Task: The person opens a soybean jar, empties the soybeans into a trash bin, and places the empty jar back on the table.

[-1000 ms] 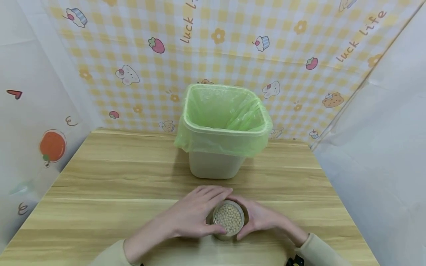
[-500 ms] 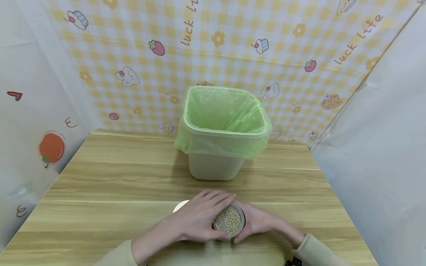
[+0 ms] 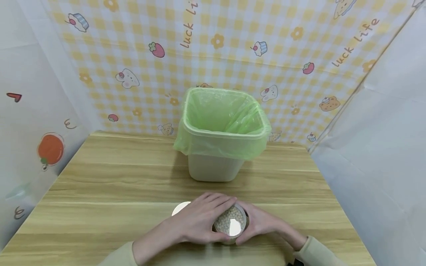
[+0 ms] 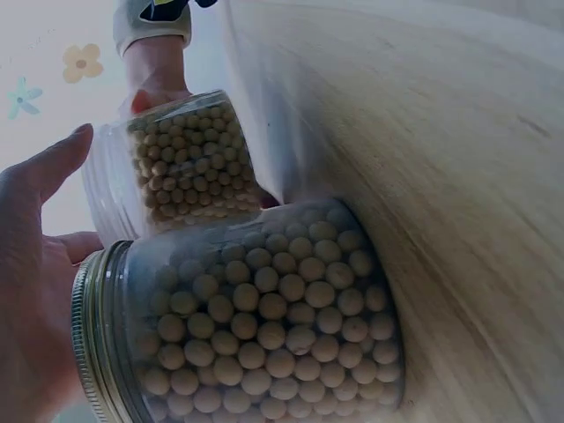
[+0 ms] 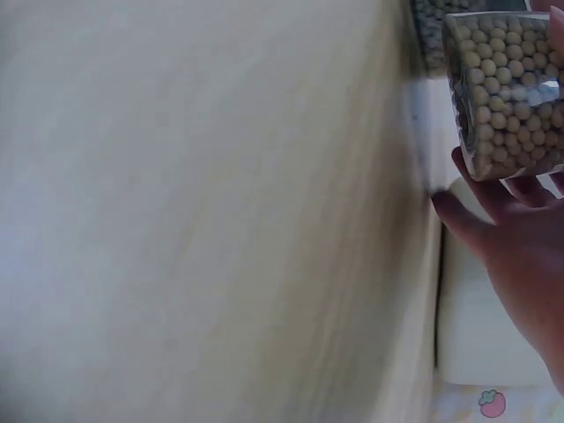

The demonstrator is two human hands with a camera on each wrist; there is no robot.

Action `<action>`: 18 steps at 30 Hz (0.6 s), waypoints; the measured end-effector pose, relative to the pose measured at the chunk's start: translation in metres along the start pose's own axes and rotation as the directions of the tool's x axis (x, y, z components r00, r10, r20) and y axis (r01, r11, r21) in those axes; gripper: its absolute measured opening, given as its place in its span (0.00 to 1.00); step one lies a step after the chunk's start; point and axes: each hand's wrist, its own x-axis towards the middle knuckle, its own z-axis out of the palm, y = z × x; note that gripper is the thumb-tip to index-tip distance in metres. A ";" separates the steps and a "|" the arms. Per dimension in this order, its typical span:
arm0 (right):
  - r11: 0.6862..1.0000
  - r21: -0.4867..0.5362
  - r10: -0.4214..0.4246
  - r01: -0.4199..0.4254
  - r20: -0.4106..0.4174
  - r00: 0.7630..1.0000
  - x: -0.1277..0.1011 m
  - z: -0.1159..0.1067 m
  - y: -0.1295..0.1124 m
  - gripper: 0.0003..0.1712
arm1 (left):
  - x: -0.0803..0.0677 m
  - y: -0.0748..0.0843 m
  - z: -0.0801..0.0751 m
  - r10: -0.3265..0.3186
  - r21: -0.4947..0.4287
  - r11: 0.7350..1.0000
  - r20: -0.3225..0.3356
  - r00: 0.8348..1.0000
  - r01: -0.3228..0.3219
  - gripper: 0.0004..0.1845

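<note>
A clear jar of pale round beans (image 3: 224, 221) stands between my two hands, a bright reflection on its transparent top. My left hand (image 3: 199, 220) grips it from the left, thumb in front and fingers behind the rim. From the right, my right hand (image 3: 261, 221) holds the same jar, its fingers spread around the side in the right wrist view. A second bean jar (image 4: 273, 326) with a metal screw lid (image 4: 92, 326) fills the near part of the left wrist view. In the head view, a bright round top (image 3: 181, 208) pokes out left of my left hand.
A pale bin (image 3: 214, 170) with a green liner (image 3: 216, 111) folded over its rim stands just beyond my hands. The wood-grain table (image 3: 116, 177) meets a checked cloth backdrop (image 3: 133, 51), with white sheets (image 3: 376, 155) hanging at either side.
The head view has tipped up slightly. My left hand has shifted a little right and toward me. A bright round top now shows beside it, and a reflection has appeared on the held jar.
</note>
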 end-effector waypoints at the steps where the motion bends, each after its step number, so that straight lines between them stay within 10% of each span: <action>1: 1.000 0.016 0.001 -0.001 -0.003 1.000 -0.001 -0.001 -0.002 0.61 | 0.000 0.000 -0.001 0.004 -0.021 1.000 -0.012 1.000 -0.004 0.50; 18: 0.975 -0.106 -0.211 0.194 -0.186 0.960 0.000 -0.001 -0.019 0.58 | 0.005 -0.001 -0.007 0.085 -0.133 0.982 -0.344 0.935 -0.138 0.50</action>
